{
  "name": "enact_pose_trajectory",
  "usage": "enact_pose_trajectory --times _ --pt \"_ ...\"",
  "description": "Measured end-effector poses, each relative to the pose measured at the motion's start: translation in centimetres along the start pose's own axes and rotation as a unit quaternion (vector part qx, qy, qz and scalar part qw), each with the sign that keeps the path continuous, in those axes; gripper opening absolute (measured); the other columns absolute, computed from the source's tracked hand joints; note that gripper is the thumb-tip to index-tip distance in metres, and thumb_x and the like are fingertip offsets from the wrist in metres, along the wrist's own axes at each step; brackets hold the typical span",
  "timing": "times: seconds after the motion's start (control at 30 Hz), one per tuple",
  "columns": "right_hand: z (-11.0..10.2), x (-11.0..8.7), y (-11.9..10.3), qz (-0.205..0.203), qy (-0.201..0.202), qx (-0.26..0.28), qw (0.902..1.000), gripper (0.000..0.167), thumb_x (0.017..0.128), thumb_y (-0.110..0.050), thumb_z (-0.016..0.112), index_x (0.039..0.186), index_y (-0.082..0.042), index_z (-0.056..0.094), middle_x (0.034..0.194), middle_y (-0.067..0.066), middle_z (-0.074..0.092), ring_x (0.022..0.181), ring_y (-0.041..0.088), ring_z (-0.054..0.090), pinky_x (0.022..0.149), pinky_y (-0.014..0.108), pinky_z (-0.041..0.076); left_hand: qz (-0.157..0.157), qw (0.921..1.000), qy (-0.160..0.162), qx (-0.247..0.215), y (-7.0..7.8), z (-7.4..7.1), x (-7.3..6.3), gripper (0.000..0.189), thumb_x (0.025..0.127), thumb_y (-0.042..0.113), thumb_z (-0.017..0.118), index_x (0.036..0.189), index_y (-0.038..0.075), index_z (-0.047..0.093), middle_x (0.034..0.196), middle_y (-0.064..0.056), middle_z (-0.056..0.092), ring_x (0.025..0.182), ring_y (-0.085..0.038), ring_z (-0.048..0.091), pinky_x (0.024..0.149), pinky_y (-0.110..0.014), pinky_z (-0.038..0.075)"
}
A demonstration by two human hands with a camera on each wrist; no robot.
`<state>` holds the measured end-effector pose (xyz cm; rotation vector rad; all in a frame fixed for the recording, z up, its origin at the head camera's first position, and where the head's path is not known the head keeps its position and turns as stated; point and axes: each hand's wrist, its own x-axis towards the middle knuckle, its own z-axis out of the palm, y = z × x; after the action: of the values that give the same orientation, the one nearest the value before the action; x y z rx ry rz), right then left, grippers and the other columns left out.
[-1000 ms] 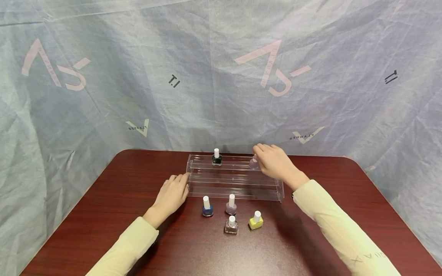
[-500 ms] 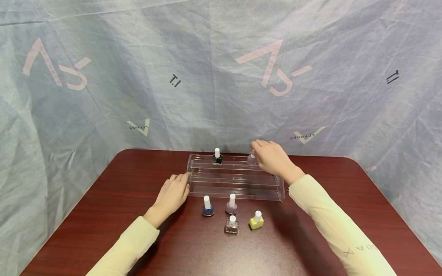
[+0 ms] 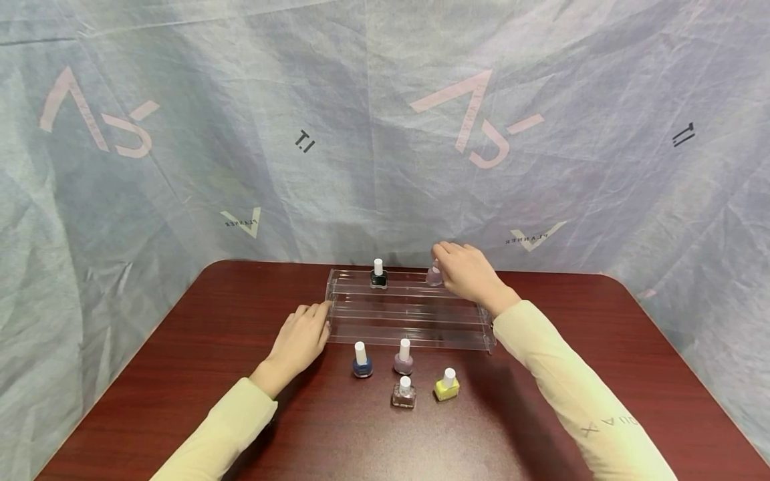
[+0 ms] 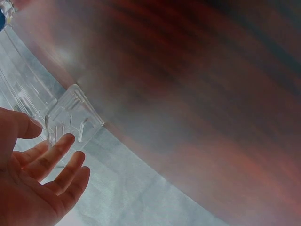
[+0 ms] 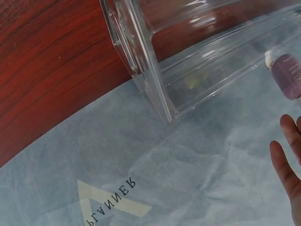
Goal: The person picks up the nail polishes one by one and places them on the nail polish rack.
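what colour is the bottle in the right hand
The bottle is dusky purple, clearest in the right wrist view.

A makeshift booth around a tabletop: wrinkled blue-grey fabric, printed with pale pink strokes, black "T.I" marks and mirrored black "PLANNER" lettering, hangs behind and along both sides of a dark red wood-grain table with rounded far corners — a screened-off work corner, though whether in a home, office or studio, the drapery hides.

Four bottles on the table before the rack, one bottle on its back tier, left of centre.
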<state>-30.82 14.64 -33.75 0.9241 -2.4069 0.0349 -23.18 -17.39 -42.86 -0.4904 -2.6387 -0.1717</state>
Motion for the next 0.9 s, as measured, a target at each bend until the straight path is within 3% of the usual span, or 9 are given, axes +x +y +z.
enact_pose_trajectory --times 0.53,0.9 --pt "1.4 -0.2 0.0 0.012 -0.040 0.009 0.9991 0.010 0.084 -0.003 0.048 0.084 -0.013 0.049 0.078 -0.001 0.053 0.072 0.017 0.054 0.063 0.031 0.040 0.002 1.0000 0.002 0.000 0.0 0.1 -0.1 0.037 0.086 0.014 0.056 0.122 0.004 0.053 0.106 -0.010 0.063 0.097 -0.029 0.056 0.077 -0.041 0.047" --pt "1.6 -0.1 -0.1 0.013 -0.042 0.004 0.9990 0.010 0.085 -0.003 0.048 0.085 -0.013 0.051 0.079 -0.001 0.055 0.073 0.017 0.056 0.063 0.032 0.042 0.000 1.0000 0.004 0.000 0.0 0.1 -0.1 0.038 0.086 0.014 0.057 0.123 0.004 0.053 0.108 -0.010 0.063 0.098 -0.029 0.056 0.077 -0.041 0.047"
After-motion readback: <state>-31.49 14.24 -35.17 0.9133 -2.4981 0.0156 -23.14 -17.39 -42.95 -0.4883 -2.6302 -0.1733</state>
